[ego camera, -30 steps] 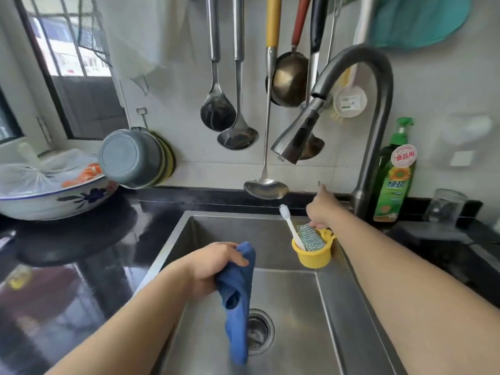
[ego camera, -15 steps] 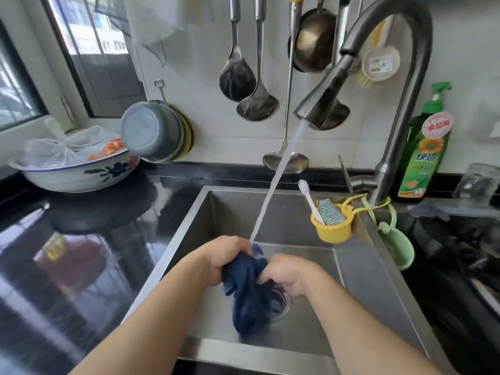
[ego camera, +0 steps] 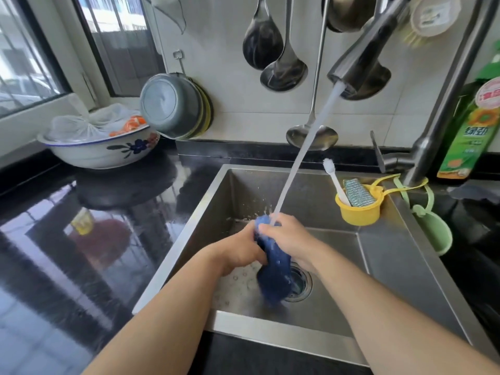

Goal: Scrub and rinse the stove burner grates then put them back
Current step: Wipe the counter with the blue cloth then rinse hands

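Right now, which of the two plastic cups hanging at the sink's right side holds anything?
The yellow plastic cup: a white toothbrush and a scrubbing pad stand in it. Nothing shows in the green plastic cup beside it.

Glossy black stone countertop (ego camera: 89, 239), wet, wraps a stainless steel sink (ego camera: 392, 266). Far left on it: white enamel basin with blue flower print (ego camera: 102, 151). Far right by the wall: green dish soap bottle (ego camera: 468, 136).
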Tool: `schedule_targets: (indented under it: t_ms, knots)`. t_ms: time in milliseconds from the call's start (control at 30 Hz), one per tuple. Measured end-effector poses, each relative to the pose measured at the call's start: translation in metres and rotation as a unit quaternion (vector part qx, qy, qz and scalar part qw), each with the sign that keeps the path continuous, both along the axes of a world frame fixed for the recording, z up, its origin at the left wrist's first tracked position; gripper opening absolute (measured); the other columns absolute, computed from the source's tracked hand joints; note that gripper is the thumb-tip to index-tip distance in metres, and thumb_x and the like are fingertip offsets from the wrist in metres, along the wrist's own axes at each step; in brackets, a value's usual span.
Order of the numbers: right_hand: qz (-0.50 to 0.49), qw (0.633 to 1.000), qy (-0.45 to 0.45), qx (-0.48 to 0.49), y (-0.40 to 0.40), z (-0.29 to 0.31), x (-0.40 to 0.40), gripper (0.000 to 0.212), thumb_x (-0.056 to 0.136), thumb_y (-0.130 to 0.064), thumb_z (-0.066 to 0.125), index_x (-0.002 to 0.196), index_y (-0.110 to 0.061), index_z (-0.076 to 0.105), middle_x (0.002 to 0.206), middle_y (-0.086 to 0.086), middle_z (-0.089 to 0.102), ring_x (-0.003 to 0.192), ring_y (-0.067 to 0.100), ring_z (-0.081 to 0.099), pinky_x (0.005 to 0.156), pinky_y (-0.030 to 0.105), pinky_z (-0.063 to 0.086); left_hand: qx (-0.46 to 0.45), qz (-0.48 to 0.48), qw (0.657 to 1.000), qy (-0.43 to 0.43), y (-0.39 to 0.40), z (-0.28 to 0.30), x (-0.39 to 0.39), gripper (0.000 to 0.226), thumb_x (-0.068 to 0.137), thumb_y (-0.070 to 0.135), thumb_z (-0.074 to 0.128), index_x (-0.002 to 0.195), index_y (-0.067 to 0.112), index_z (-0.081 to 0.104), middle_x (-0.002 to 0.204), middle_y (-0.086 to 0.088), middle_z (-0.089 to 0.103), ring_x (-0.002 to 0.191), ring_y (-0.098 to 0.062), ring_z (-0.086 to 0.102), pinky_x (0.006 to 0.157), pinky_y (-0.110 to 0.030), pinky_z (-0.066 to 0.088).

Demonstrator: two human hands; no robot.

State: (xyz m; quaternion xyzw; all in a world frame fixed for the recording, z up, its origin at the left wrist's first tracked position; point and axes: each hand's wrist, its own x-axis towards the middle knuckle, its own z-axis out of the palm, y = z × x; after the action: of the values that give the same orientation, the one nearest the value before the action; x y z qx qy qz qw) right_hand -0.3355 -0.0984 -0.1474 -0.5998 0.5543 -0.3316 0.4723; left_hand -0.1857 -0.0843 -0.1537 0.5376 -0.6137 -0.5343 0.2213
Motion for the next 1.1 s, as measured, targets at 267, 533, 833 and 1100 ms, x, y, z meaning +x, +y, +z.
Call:
schedule_targets:
  t_ms: [267,533,833,1100]
  knots:
    - [-0.001,0.990,-0.101,0.098,0.000,0.002,-0.016,0.023,0.091,0.005,0.056,0.104,-0.007,0.071,0.101,0.017,0.073,0.088,0.026,0.067,0.075,0.037,0.052,0.012,0.141,0.990,0.013,-0.003,0.005,-0.001,0.019,0.086,0.008,0.060,0.102,0.010,0.070,0.074,-0.006,0.069,0.068,-0.021,0.064,0.064,-0.035,0.051]
    - [0.120,0.965,-0.057,0.228,0.001,-0.013,-0.021,0.068,0.070,0.003,0.069,0.129,-0.030,0.060,0.120,0.006,0.069,0.117,0.027,0.058,0.093,0.040,0.045,0.064,0.130,0.983,0.108,-0.003,0.009,-0.004,0.020,0.083,0.006,0.076,0.102,0.003,0.072,0.092,-0.019,0.075,0.083,-0.030,0.071,0.080,-0.042,0.058]
    - [0.063,0.974,0.072,0.205,-0.001,-0.023,-0.040,0.025,0.093,-0.014,0.062,0.115,-0.004,0.067,0.125,0.017,0.066,0.110,0.022,0.061,0.083,0.032,0.046,0.064,0.102,0.981,-0.150,-0.005,0.003,0.002,0.028,0.084,0.029,0.066,0.089,0.003,0.073,0.084,-0.014,0.071,0.073,-0.027,0.064,0.075,-0.035,0.055]
    - [0.126,0.984,0.068,0.107,0.011,0.003,-0.018,0.047,0.102,-0.047,0.049,0.115,-0.007,0.069,0.109,0.014,0.074,0.105,0.028,0.071,0.096,0.042,0.055,0.027,-0.084,0.994,-0.070,0.001,0.001,-0.003,0.047,0.067,-0.005,0.065,0.113,0.003,0.067,0.107,-0.016,0.073,0.102,-0.029,0.069,0.090,-0.038,0.056]
